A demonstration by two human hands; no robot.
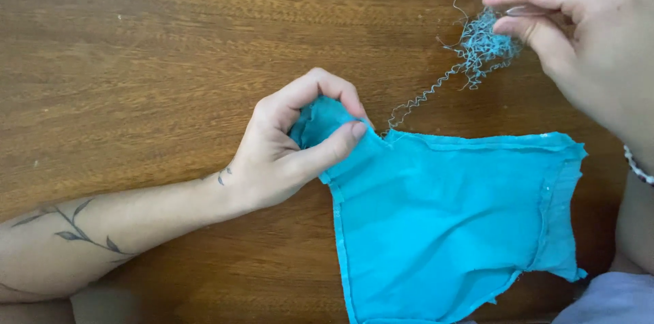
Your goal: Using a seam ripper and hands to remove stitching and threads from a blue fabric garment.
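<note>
Head view shows you unpicking a seam. Your left hand [293,143] pinches the top corner of the turquoise cloth [449,222], which lies flat on the wooden counter [150,44] toward 5 o'clock. Your right hand [586,38], at 1 o'clock, is closed on a thin metal tool [528,10] and a tuft of crinkled thread [484,48]; one strand runs down to the seam. I judge the next pull needs the corner held firm and a steady draw along the seam.

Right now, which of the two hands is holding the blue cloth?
The left hand pinches the blue cloth at its corner; the right hand holds only the tangled thread.
</note>
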